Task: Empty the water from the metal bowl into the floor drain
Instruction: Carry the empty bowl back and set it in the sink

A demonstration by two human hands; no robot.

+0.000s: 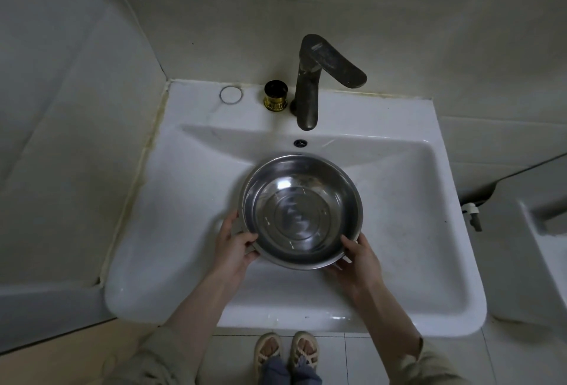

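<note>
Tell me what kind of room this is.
Most likely a bathroom or washroom: a white ceramic washbasin with a dark faucet is fixed into a corner of pale tiled walls, above a tiled floor. The left hand and right hand grip a metal bowl there.

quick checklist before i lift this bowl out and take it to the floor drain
1. Left hand grips bowl rim: ok
2. Right hand grips rim: ok
3. Water well below rim: ok, as far as reflections show
4. Faucet off, spout clear of bowl: ok
5. Floor drain located: cannot tell, not in view
6. Floor dry underfoot: cannot tell
</note>
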